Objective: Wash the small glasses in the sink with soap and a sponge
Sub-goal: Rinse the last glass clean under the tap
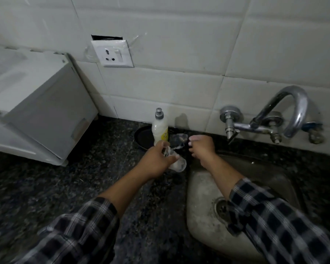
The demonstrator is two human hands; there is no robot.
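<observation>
1. the left hand (156,159), in the middle of the frame, grips a small glass (179,165). fingers and thumb curl round it.
2. the glass lies tilted on its side in that grip, mouth toward the lower right, with white foam on it. it is over the counter (65,187), just left of the sink (200,197) edge.
3. the right hand (203,149), just right of centre, holds nothing. its fingers (194,138) stretch out to the left, loose.
4. the fingertips end right beside a dark, foamy sponge (177,140). i cannot tell whether they touch it.
5. the sponge sits above the glass, at the right edge of a dark round tray (142,137) by the wall (179,54).
6. a soap bottle (160,130) with a grey cap stands upright on the tray, just left of the sponge.
7. the sink fills the lower right, its drain (221,206) partly hidden by the right forearm.
8. a curved metal tap (295,109) sticks out of the wall at the right.
9. a white socket (112,53) is on the tiled wall at the upper left of centre.
10. a white box (40,115) takes up the left side, standing on the counter.
11. both arms wear checked sleeves (80,231), pushed up the forearms.
</observation>
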